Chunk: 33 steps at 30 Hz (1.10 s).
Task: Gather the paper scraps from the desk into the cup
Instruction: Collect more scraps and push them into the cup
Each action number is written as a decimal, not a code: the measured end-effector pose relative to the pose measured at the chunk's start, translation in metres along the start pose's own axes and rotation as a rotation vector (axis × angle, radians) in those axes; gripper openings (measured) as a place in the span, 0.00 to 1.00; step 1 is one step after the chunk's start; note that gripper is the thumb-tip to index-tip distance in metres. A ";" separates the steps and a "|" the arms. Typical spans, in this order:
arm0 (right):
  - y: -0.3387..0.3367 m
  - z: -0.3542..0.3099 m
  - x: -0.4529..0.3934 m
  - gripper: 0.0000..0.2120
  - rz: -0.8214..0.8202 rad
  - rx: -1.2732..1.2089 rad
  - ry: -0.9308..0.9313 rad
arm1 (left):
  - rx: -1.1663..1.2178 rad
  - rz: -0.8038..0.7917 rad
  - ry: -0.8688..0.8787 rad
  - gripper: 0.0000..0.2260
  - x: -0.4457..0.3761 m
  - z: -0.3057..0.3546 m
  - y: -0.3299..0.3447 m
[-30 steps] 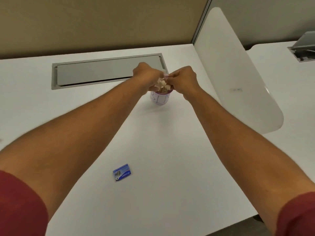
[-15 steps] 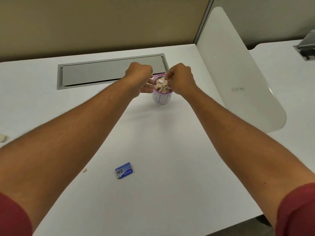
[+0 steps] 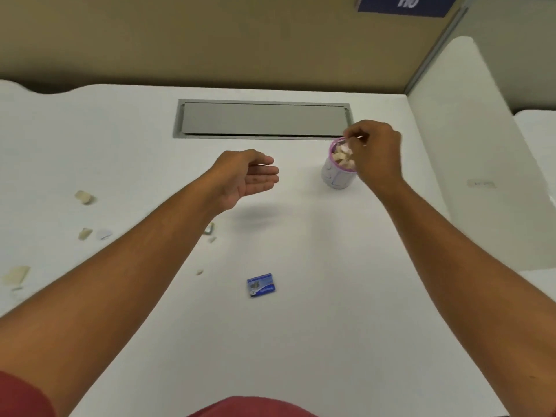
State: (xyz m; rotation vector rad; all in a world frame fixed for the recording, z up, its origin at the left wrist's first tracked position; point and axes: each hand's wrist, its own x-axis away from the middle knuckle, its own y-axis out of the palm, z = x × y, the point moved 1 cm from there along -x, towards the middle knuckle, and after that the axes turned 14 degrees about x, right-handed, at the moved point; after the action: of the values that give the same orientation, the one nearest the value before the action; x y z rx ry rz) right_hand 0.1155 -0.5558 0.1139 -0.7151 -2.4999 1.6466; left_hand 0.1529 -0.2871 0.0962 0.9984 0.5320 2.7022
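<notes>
A small white cup (image 3: 336,178) with a pink rim stands on the white desk (image 3: 301,341), right of centre, heaped with beige paper scraps (image 3: 341,155). My right hand (image 3: 376,155) hovers over the cup's mouth and right side with its fingertips pinched together; whether a scrap is between them is unclear. My left hand (image 3: 248,176) is open, palm up, above the desk well left of the cup. Loose scraps lie on the left: one beige (image 3: 83,196), one beige beside a white one (image 3: 84,233), a larger one (image 3: 16,275), and small bits (image 3: 210,233) by my left forearm.
A small blue box (image 3: 261,285) lies flat near the desk's middle. A grey cable hatch (image 3: 264,119) is set into the desk behind the cup. A white divider panel (image 3: 469,176) rises along the right edge.
My left hand has left the cup and swung left, opening. My right hand stays at the cup's mouth. The view has turned left, revealing scraps on the left of the desk.
</notes>
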 end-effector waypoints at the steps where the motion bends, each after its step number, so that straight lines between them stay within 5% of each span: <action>1: 0.000 -0.009 0.012 0.10 0.020 -0.053 -0.022 | 0.001 0.014 0.021 0.12 0.008 0.003 -0.018; 5: 0.031 -0.044 0.082 0.09 -0.158 -0.197 -0.107 | -0.092 0.155 0.135 0.11 0.041 0.009 -0.093; 13: 0.123 -0.112 0.203 0.18 -0.552 -0.007 -0.437 | -0.723 0.329 0.370 0.09 0.100 -0.022 -0.214; 19: 0.156 -0.137 0.229 0.22 -0.602 0.101 -0.429 | -0.858 0.399 0.354 0.13 0.124 -0.038 -0.263; 28: 0.157 -0.158 0.282 0.20 -0.456 0.211 -0.482 | -0.913 0.555 0.349 0.14 0.161 -0.045 -0.339; 33: 0.171 -0.184 0.289 0.09 -0.429 0.126 -0.363 | -1.014 0.479 0.085 0.36 0.180 -0.061 -0.359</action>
State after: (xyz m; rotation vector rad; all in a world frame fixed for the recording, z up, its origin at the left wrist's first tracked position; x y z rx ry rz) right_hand -0.0281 -0.2252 -0.0154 0.1460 -2.4931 1.8624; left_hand 0.0033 0.0818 0.0134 0.7365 -1.1084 2.7643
